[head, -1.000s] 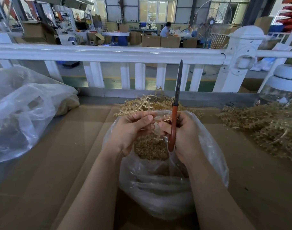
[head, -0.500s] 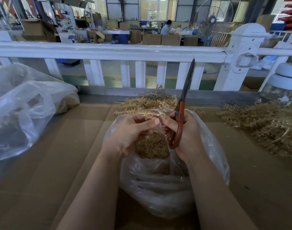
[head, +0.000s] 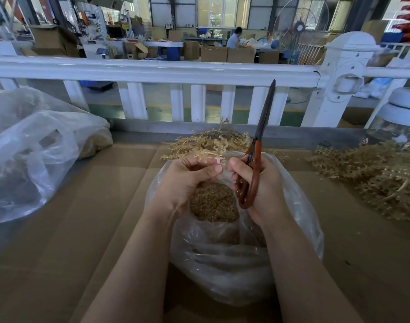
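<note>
A clear plastic bag [head: 225, 271] stands open on the cardboard-covered table, partly filled with small golden-brown pieces [head: 213, 202]. Over its mouth my left hand [head: 185, 180] pinches a pale golden plastic sprig [head: 210, 157] between thumb and fingers. My right hand [head: 262, 183] grips red-handled scissors [head: 255, 164], blades together and pointing up and slightly right, while its thumb and forefinger meet the same sprig. Both hands nearly touch above the bag.
A heap of golden sprigs [head: 206, 142] lies just behind the bag, a larger heap [head: 371, 173] at the right. A big crumpled plastic bag [head: 29, 150] fills the left. A white railing [head: 152, 71] runs across the back; a white-lidded jar [head: 404, 113] stands far right.
The scissors have tilted from upright to leaning right. Both hands have shifted slightly upward over the bag while working the sprig.
</note>
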The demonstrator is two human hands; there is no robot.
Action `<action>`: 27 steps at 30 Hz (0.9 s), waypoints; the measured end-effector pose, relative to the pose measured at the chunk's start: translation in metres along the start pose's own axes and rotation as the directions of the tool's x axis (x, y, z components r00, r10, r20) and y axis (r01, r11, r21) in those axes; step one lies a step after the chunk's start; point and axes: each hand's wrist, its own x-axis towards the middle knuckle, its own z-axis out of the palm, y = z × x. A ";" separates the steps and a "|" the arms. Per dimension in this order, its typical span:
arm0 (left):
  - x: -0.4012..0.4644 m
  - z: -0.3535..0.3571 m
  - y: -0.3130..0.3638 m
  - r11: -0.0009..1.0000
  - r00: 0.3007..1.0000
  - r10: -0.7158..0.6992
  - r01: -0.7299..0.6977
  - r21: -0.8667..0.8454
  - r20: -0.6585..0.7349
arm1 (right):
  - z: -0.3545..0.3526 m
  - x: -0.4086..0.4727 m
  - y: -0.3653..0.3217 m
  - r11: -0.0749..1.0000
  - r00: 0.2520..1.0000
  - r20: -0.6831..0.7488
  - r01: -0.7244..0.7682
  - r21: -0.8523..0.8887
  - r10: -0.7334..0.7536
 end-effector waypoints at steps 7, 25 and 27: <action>0.001 0.001 -0.004 0.846 0.901 0.430 -0.422 0.326 0.049 | 0.001 -0.003 -0.004 0.997 0.993 0.088 -0.076 0.010 0.075; -0.004 -0.013 0.003 0.981 0.927 -0.193 0.174 0.088 0.320 | 0.002 -0.001 -0.005 0.994 0.996 -0.036 0.083 -0.073 -0.086; -0.003 -0.010 0.002 0.977 0.949 -0.196 0.168 0.133 0.246 | 0.002 -0.001 -0.004 0.991 0.994 -0.015 0.104 -0.089 -0.106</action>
